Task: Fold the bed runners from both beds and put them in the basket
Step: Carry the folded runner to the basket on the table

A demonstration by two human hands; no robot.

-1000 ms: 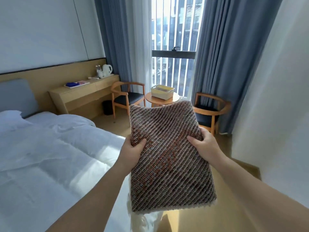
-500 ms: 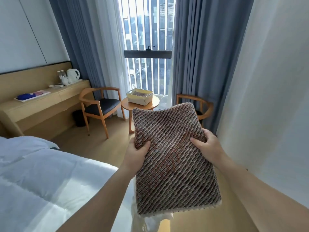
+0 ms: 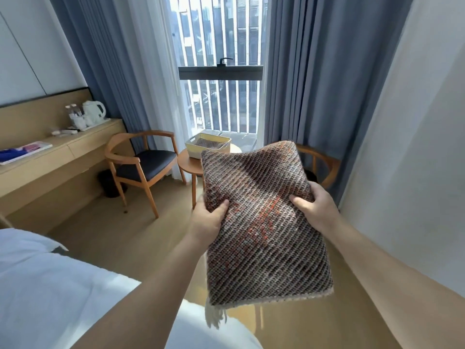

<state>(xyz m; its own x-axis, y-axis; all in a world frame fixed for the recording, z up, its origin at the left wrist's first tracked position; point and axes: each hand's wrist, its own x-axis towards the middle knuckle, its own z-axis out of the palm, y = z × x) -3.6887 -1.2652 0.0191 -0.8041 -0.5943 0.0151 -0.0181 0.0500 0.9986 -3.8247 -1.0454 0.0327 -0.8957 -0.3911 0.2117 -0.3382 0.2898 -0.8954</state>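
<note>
Basket (image 3: 193,150) now stands nearer, ahead of both grips. Left grip (image 3: 207,222) and right grip (image 3: 318,209) pinch opposite edges of the folded runner (image 3: 261,248), held flat between them, evidently so the fold survives carrying.

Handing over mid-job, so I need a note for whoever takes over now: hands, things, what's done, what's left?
Hands: left hand and right hand grip the runner by its side edges.
Runner: folded, held in the air beside the bed.
Basket: on the round table by the window; a woven cloth, perhaps the other runner, lies inside.
Done: this runner folded.
Left: carry it over, put it in the basket.
</note>
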